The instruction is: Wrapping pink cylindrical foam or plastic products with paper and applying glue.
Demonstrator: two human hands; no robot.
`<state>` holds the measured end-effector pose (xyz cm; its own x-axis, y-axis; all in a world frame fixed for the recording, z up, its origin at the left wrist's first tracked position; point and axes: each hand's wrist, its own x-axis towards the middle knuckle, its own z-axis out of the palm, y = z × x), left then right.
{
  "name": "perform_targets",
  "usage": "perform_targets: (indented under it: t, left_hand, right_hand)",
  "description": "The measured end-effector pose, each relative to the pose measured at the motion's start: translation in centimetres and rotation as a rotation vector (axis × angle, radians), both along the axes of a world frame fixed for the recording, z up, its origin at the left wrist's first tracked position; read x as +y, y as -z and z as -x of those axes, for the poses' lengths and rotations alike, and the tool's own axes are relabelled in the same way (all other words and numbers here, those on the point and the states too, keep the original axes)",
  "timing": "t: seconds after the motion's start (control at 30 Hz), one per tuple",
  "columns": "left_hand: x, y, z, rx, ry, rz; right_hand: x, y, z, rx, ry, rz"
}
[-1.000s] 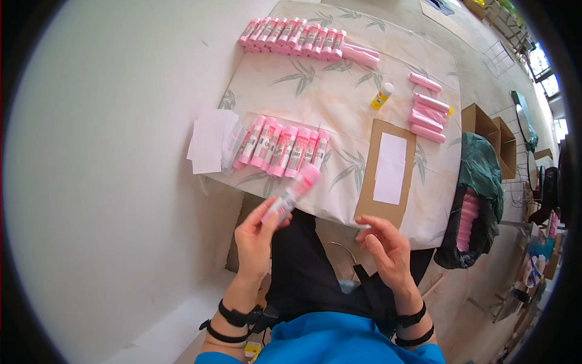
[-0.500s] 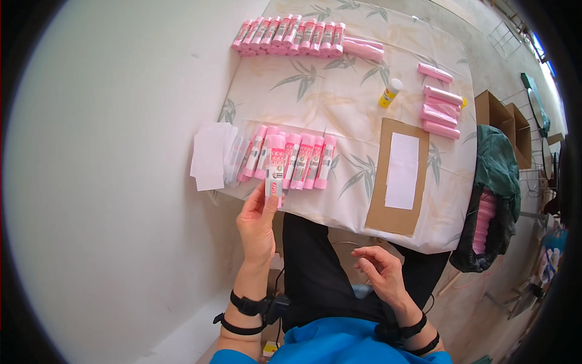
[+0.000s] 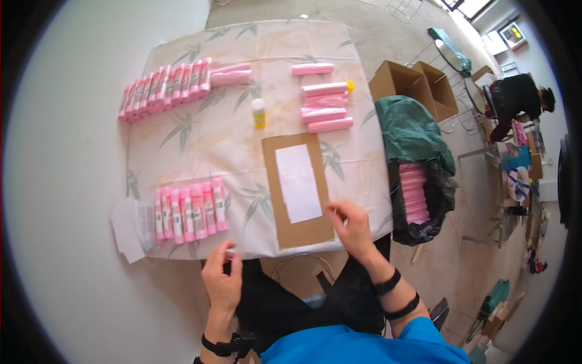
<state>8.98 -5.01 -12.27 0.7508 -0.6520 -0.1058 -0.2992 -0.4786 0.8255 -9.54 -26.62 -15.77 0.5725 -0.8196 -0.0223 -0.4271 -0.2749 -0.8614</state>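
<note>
My left hand point(image 3: 222, 278) is just off the table's near edge, fingers loosely curled and apart, with nothing in it. Closest to it is a row of labelled pink plastic bag rolls point(image 3: 189, 211). My right hand point(image 3: 353, 229) hovers by the right edge of a brown cardboard sheet point(image 3: 271, 182), fingers bent and apart, holding nothing I can see. A white paper strip point(image 3: 298, 182) lies on the cardboard. Beyond it stands a glue stick point(image 3: 259, 114) with a yellow body and white cap. Unlabelled pink rolls point(image 3: 327, 114) are at the table's right side.
Stacked labelled rolls point(image 3: 165, 88) occupy the far left. White paper slips point(image 3: 128, 233) overhang the near left corner by the wall. Right of the table are a bag of pink rolls point(image 3: 414, 194) and cardboard boxes point(image 3: 418, 88). Another person point(image 3: 518, 100) works farther right.
My left hand has let go of the labelled roll, now among the row, and has drawn back toward me. My right hand has moved up to the cardboard. The view has shifted right.
</note>
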Motion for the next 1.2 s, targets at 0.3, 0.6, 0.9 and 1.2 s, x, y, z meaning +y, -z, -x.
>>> perform_targets:
  t: [0.3, 0.6, 0.9, 1.2]
  left_hand:
    - [-9.7, 1.1, 1.1, 0.024, 0.248, 0.097]
    - [-11.0, 3.4, 1.4, 0.126, 0.209, 0.047]
    - [-14.5, 5.3, 3.5, 0.675, 0.108, 0.15]
    - [-18.7, 7.8, 6.6, 1.021, -0.022, 0.31]
  right_hand:
    - [-18.6, 5.2, -4.0, 0.101, 0.161, 0.498]
    - [-20.8, 7.8, -4.4, 0.162, 0.076, 0.351]
    - [-19.9, 7.6, -2.7, 0.008, 0.024, 0.292]
    - [-16.5, 6.7, -0.2, -0.095, 0.138, 0.195]
